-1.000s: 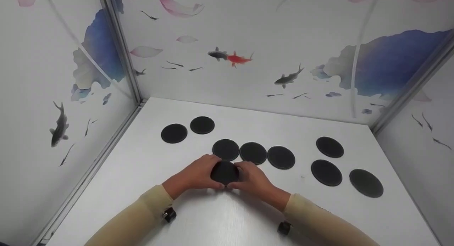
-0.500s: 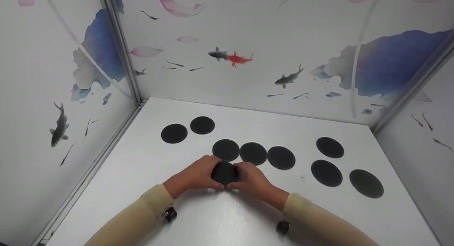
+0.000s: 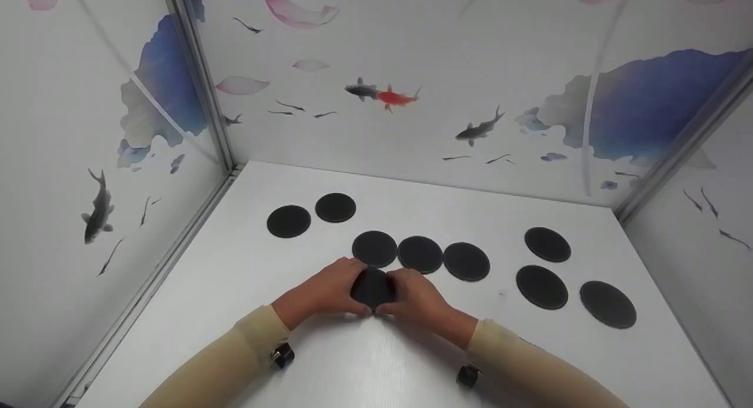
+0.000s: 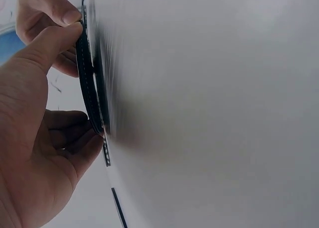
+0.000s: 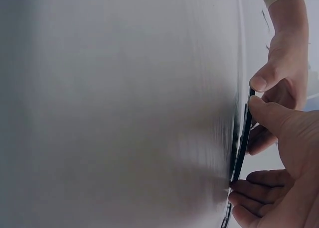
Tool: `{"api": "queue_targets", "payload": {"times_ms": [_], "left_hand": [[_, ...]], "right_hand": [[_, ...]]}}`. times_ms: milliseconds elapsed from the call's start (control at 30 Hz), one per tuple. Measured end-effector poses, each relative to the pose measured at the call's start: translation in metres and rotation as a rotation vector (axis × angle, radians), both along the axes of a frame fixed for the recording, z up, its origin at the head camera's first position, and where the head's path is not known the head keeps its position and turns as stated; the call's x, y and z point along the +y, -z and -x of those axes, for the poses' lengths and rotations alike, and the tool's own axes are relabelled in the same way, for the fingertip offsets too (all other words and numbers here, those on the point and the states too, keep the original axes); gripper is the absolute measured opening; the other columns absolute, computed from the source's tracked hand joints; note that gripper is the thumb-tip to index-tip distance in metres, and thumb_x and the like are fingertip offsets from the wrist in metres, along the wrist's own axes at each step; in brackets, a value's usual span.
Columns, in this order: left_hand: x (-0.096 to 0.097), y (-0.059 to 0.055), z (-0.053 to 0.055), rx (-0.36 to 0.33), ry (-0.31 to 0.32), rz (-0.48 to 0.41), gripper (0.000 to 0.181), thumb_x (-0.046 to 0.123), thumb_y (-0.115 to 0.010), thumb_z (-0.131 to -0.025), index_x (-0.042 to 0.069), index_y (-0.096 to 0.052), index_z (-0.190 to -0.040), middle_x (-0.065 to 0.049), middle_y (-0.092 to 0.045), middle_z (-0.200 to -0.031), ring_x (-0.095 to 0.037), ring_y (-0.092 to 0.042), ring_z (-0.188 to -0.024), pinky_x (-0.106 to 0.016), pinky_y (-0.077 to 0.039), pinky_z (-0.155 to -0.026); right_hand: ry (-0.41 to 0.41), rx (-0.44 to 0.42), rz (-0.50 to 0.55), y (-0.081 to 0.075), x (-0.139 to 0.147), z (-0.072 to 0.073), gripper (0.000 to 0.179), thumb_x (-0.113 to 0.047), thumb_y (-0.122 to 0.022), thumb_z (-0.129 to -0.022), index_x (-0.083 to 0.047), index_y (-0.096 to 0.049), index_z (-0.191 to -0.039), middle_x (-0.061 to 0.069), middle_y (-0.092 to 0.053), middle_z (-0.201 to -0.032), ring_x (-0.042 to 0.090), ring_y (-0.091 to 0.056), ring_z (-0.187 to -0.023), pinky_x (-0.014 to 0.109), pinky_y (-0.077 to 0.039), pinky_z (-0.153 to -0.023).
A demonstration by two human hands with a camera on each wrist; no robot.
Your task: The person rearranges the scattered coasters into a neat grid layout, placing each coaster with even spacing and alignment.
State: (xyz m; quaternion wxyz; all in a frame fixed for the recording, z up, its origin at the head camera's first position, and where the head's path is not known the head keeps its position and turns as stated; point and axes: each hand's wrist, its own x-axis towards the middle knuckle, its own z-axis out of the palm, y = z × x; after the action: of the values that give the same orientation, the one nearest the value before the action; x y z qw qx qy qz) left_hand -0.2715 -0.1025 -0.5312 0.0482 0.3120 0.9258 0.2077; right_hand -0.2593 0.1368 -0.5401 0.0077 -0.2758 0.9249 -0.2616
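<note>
A round black coaster [image 3: 373,287] with stitching along its edge is held between both hands at the middle of the white table. My left hand [image 3: 335,286] grips its left side, thumb at the near edge and fingers at the far edge. On the opposite side my right hand [image 3: 420,296] grips it the same way, the two thumbs almost meeting. In the left wrist view the coaster [image 4: 87,83] is seen edge-on, close over the tabletop with a dark reflection beside it. Just beyond the hands lie three coasters in a row, the left one [image 3: 375,248] nearest the fingertips.
Two more coasters, one of them [image 3: 289,221] further left, lie at the back left. Three others, including a middle one [image 3: 542,287], lie spread at the right. White panels printed with fish, such as the back wall [image 3: 447,49], enclose the table [image 3: 235,267] at the back and sides.
Both hands keep the same hold on the coaster at nearly the same spot. The right wrist has shifted very slightly to the left; the other coasters have not moved.
</note>
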Motion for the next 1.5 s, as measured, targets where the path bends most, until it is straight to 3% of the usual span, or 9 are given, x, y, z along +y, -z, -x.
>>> {"api": "queue_targets", "payload": {"times_ms": [233, 600, 833, 1000, 1500], "left_hand": [[0.0004, 0.0022, -0.001, -0.01, -0.004, -0.017, 0.085, 0.056, -0.086, -0.07, 0.009, -0.055, -0.135, -0.001, -0.06, -0.118, -0.016, -0.052, -0.105, -0.036, -0.049, -0.091], [0.0022, 0.0045, 0.0013, 0.016, -0.009, 0.007, 0.088, 0.056, -0.088, -0.069, 0.008, -0.055, -0.135, -0.002, -0.059, -0.122, -0.016, -0.051, -0.106, -0.036, -0.049, -0.092], [0.005, 0.0056, 0.0004, 0.035, -0.011, 0.064, 0.088, 0.055, -0.086, -0.071, 0.006, -0.054, -0.137, -0.002, -0.058, -0.124, -0.016, -0.051, -0.108, -0.034, -0.049, -0.093], [0.0062, 0.008, 0.0028, 0.06, -0.01, 0.097, 0.089, 0.058, -0.086, -0.07, 0.007, -0.055, -0.136, -0.002, -0.057, -0.124, -0.017, -0.051, -0.107, -0.034, -0.05, -0.092], [0.007, 0.0077, 0.0028, 0.066, -0.006, 0.103, 0.088, 0.058, -0.087, -0.07, 0.008, -0.056, -0.136, -0.002, -0.057, -0.123, -0.017, -0.051, -0.107, -0.035, -0.051, -0.092]], "right_hand": [[-0.014, 0.026, -0.006, 0.0038, -0.0008, 0.0001, 0.055, -0.038, -0.091, -0.072, -0.012, -0.07, -0.115, -0.003, -0.069, -0.101, 0.012, -0.059, -0.091, 0.035, -0.051, -0.081], [0.021, 0.021, -0.053, -0.0018, -0.0028, -0.0047, 0.064, -0.04, -0.09, -0.073, -0.009, -0.068, -0.124, 0.002, -0.068, -0.111, 0.016, -0.059, -0.101, 0.038, -0.051, -0.087], [0.023, 0.132, -0.119, 0.0009, -0.005, -0.0081, 0.061, -0.044, -0.087, -0.075, -0.008, -0.068, -0.122, 0.003, -0.069, -0.109, 0.02, -0.061, -0.102, 0.038, -0.053, -0.088], [0.018, 0.159, -0.163, -0.0021, -0.0066, -0.0081, 0.061, -0.044, -0.088, -0.075, -0.008, -0.068, -0.119, 0.004, -0.069, -0.105, 0.021, -0.061, -0.098, 0.038, -0.053, -0.085], [0.023, 0.152, -0.155, -0.003, -0.0066, -0.0083, 0.06, -0.044, -0.088, -0.075, -0.008, -0.068, -0.119, 0.004, -0.069, -0.105, 0.021, -0.062, -0.098, 0.039, -0.054, -0.084]]}}
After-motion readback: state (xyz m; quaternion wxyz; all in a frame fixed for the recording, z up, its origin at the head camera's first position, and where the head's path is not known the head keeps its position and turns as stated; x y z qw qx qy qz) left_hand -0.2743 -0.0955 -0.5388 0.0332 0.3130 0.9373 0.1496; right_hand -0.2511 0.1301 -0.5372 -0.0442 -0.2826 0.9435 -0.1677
